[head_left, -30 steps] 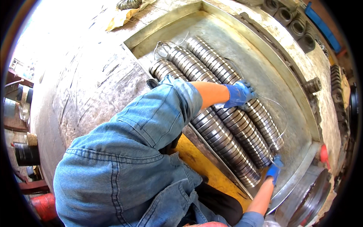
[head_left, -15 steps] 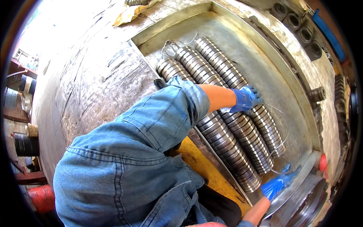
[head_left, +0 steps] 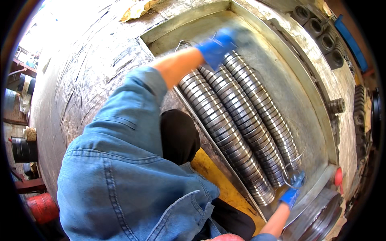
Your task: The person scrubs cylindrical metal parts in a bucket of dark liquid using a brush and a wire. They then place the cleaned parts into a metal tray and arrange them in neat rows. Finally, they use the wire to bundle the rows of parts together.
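Observation:
Three long rows of shiny steel rings (head_left: 241,126) lie side by side in a shallow metal tray (head_left: 193,18). My left hand (head_left: 217,49), in a blue glove, is over the far ends of the rows. Motion smears its fingers, and a thin wire shows beside them. At the near end of the rows, my right hand (head_left: 292,189), also blue-gloved, has its fingers closed on a looped wire (head_left: 286,170) that comes out of the rings. More wire loops (head_left: 183,44) stick out at the far left end.
Dark metal rings (head_left: 315,27) stand along the floor beyond the tray, near a blue bar (head_left: 350,42). A red object (head_left: 338,176) and large round metal bands (head_left: 321,213) sit by the near right corner. Yellow material (head_left: 219,178) lies beneath my legs; black and red drums stand left.
My left hand has left the middle of the rows and swung to their far ends. My right hand has moved left and closed on the wire loop. More of the rings shows.

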The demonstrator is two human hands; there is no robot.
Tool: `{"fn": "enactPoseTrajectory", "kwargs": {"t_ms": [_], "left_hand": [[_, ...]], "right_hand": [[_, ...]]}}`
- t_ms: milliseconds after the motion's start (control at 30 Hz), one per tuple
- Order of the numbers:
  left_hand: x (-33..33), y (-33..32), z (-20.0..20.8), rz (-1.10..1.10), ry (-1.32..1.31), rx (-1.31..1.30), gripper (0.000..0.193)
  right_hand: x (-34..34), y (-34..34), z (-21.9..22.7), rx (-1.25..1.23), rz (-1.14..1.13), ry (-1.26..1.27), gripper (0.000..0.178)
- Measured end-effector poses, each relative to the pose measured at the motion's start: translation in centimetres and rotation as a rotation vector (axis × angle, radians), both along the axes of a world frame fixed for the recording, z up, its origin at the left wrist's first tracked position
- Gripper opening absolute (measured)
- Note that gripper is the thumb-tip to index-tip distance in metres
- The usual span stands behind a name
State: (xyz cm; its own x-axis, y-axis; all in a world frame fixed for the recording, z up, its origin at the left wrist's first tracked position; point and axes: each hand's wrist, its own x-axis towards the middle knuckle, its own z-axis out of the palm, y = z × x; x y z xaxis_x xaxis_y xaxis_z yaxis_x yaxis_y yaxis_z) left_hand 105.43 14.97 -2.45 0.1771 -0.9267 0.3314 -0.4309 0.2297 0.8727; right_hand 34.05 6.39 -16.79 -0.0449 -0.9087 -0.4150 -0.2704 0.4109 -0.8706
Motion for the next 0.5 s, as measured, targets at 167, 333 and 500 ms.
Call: {"fn": "enactPoseTrajectory", "kwargs": {"t_ms": [167,333,500], "left_hand": [[19.4,7.0,-5.6,0.659,-0.132,0.393,0.056],[21.8,8.4,-10.5,0.555,0.43,0.772,0.052],[22.7,6.7,-12.1,0.274,0.356,0.789,0.041]], "right_hand": [[4.8,4.6,5.6,-0.495,0.062,0.171,0.06],[6.2,5.2,8.6,-0.152,0.016,0.116,0.056],[10.2,6.7,11.1,-0.093,0.04,0.053,0.054]]}}
